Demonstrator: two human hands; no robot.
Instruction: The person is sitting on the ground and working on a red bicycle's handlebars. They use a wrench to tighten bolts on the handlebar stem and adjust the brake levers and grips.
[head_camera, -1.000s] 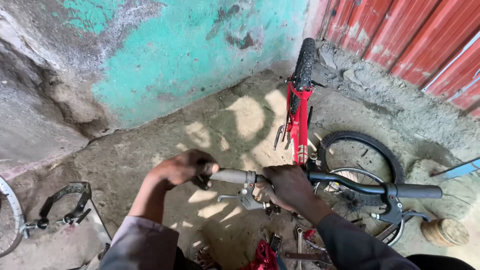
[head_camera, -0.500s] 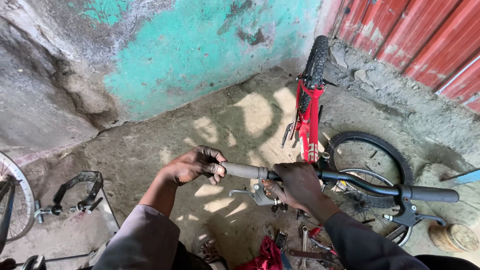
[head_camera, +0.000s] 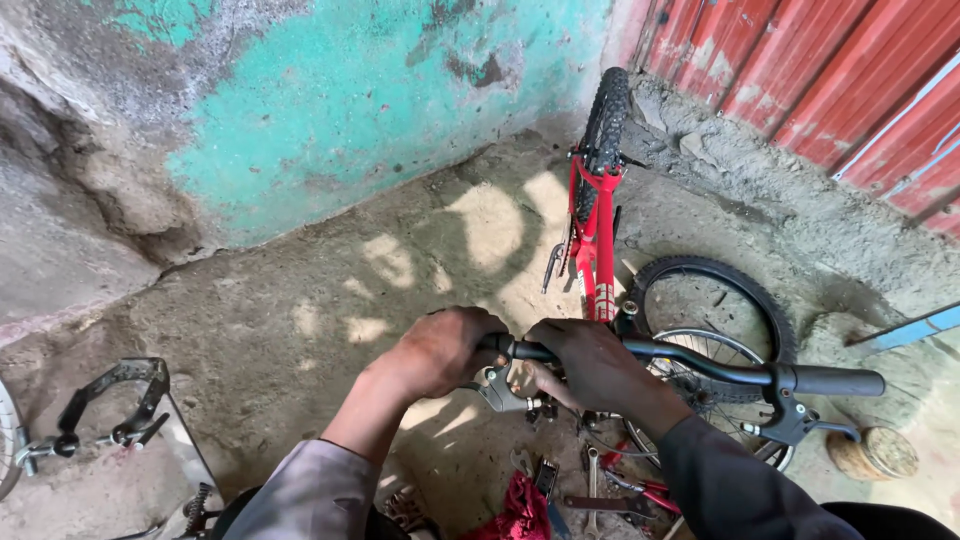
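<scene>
At six o'clock below the red bicycle frame (head_camera: 592, 240), both my hands grip the black handlebar (head_camera: 700, 365): left hand (head_camera: 440, 350) closed at its end, right hand (head_camera: 590, 362) alongside.

Two bare hands, grimy with dark smudges: the left hand (head_camera: 440, 350) at frame centre, the right hand (head_camera: 590, 362) beside it. Left sleeve (head_camera: 305, 495) greyish-lilac, lower left; right sleeve (head_camera: 740, 490) black, lower right.
</scene>
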